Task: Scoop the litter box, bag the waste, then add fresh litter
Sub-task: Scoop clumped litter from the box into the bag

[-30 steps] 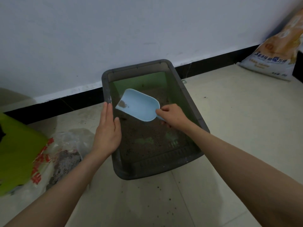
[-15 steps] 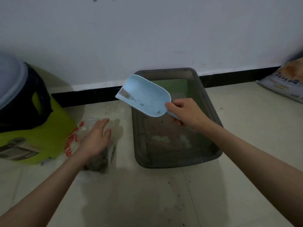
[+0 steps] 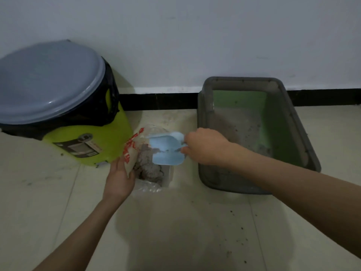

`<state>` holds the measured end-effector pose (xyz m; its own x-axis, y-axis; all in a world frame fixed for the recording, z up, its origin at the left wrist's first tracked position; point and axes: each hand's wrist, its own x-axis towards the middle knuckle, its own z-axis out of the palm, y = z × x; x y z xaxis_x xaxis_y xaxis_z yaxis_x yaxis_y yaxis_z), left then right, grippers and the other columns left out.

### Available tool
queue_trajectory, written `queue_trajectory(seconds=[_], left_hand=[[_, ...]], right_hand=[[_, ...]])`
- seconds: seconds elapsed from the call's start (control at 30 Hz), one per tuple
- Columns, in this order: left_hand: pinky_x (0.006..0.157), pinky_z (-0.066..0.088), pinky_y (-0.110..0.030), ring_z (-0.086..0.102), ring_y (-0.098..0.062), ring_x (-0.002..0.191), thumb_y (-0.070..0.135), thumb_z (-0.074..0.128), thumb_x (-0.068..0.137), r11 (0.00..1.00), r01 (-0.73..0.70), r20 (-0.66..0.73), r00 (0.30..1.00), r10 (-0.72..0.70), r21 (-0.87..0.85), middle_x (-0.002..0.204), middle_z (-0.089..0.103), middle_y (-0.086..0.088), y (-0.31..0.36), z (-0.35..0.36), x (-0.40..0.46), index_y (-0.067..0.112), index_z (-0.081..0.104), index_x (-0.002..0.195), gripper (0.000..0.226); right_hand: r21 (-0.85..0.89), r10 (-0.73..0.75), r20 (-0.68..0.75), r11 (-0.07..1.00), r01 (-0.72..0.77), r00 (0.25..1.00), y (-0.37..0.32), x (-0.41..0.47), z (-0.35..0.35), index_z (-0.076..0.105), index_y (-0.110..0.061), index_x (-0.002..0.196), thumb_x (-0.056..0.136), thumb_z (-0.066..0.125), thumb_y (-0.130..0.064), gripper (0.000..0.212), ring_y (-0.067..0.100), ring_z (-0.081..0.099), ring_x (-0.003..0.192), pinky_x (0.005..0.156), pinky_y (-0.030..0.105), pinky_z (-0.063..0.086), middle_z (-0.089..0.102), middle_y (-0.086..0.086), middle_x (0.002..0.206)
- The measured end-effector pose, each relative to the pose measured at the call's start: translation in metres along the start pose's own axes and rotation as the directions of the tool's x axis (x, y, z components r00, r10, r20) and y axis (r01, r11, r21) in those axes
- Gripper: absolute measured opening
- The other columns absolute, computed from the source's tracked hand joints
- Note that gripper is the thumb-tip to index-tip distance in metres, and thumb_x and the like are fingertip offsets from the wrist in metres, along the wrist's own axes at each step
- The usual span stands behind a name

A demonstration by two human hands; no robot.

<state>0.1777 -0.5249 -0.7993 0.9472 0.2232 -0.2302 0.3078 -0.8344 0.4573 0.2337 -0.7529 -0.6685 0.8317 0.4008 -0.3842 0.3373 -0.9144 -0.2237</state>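
The scoop [image 3: 167,150] has left the litter box [image 3: 204,133] and now tips over the mouth of the plastic bag [image 3: 132,148], where half a second ago it was still raised above the box's left rim; the left hand [image 3: 119,178], which was only reaching for the bag then, now pinches the bag's near edge and holds it open. The right hand [image 3: 204,146] has its fingers wrapped round the scoop's handle, so that grip is closed on the tool. I judge this as a load being emptied: grey clumps [image 3: 149,167] already sit in the bag, and only a thin layer of litter shows on the green floor of the box, so the scooping looks close to done and fresh litter is the step to come. The bag lies on the floor [image 3: 195,231] at 9 o'clock from the box, just beside it, with the yellow bin [image 3: 93,141] and its grey lid [image 3: 48,83] close at the bag's 10 o'clock. The bag's mouth is narrow between bin and box, so spills are likely there; dark specks already dot the tiles at 5 o'clock. The open room is toward the person, at 6 o'clock
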Motion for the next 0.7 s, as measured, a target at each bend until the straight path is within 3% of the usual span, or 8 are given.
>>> queue_trajectory(seconds=[0.07,0.13,0.27,0.33,0.43,0.57,0.7], left_hand=[[0.107,0.027,-0.037,0.027,-0.034,0.136,0.009,0.049,0.092,0.999,-0.021,-0.005,1.000,0.021,-0.035,0.149,0.024,-0.021,0.005,0.001,0.000,-0.002,0.023,0.142,0.058],[0.108,0.026,-0.036,0.026,-0.032,0.137,0.007,0.048,0.092,0.997,-0.049,-0.017,0.999,0.048,-0.061,0.149,0.024,-0.020,0.010,0.001,0.001,-0.002,0.023,0.143,0.057],[0.109,0.026,-0.036,0.025,-0.031,0.138,0.006,0.045,0.092,0.993,-0.097,-0.023,0.995,0.095,-0.074,0.149,0.025,-0.019,0.019,-0.003,0.001,-0.001,0.023,0.143,0.056],[0.109,0.026,-0.036,0.025,-0.030,0.138,0.005,0.044,0.092,0.988,-0.129,-0.027,0.991,0.128,-0.085,0.150,0.026,-0.018,0.025,-0.004,0.001,0.001,0.023,0.144,0.056],[0.112,0.023,-0.037,0.025,-0.031,0.138,0.004,0.043,0.092,0.973,-0.212,-0.043,0.977,0.209,-0.092,0.149,0.028,-0.019,0.044,-0.004,-0.001,0.000,0.028,0.142,0.052],[0.112,0.023,-0.036,0.029,-0.030,0.137,0.011,0.042,0.095,0.934,-0.355,0.014,0.934,0.356,-0.044,0.147,0.032,-0.018,0.088,-0.004,-0.003,0.001,0.031,0.141,0.048],[0.114,0.010,-0.027,0.013,-0.016,0.143,0.034,0.030,0.098,0.845,-0.533,0.230,0.829,0.509,0.051,0.155,0.015,-0.004,0.138,0.011,-0.006,0.013,0.014,0.148,0.056]], right_hand=[[-0.174,-0.041,0.030,0.984,0.045,0.999,-0.019,0.005,0.000,0.057,-0.009,0.115,0.096,0.048,-0.019,0.024,0.027,0.056,0.092,0.072,0.033,0.039,0.058,0.007,0.108],[-0.271,-0.047,0.050,0.961,0.058,0.998,-0.029,0.010,0.002,0.057,-0.008,0.116,0.093,0.051,-0.010,0.024,0.026,0.055,0.098,0.075,0.036,0.040,0.055,0.005,0.107],[-0.297,-0.060,-0.043,0.954,0.045,0.997,-0.019,0.008,-0.001,0.059,-0.009,0.114,0.095,0.049,-0.014,0.022,0.028,0.059,0.100,0.072,0.033,0.039,0.060,0.008,0.113],[-0.177,-0.017,-0.127,0.984,-0.006,0.992,-0.001,0.000,-0.007,0.060,-0.011,0.111,0.096,0.046,-0.022,0.023,0.026,0.059,0.089,0.067,0.028,0.038,0.062,0.010,0.107],[0.202,0.159,-0.251,0.973,-0.109,0.955,0.037,-0.015,-0.023,0.063,-0.007,0.091,0.094,0.047,-0.032,0.030,0.023,0.056,0.074,0.058,0.026,0.039,0.064,0.011,0.088],[0.515,0.371,-0.368,0.845,-0.145,0.853,0.095,-0.036,-0.036,0.069,0.000,0.088,0.094,0.049,-0.032,0.038,0.027,0.066,0.076,0.073,0.040,0.055,0.070,0.015,0.084],[0.709,0.540,-0.303,0.678,-0.193,0.785,0.137,-0.059,-0.015,0.066,-0.006,0.086,0.096,0.049,-0.032,0.033,0.011,0.055,0.053,0.053,0.021,0.046,0.062,0.000,0.067]])
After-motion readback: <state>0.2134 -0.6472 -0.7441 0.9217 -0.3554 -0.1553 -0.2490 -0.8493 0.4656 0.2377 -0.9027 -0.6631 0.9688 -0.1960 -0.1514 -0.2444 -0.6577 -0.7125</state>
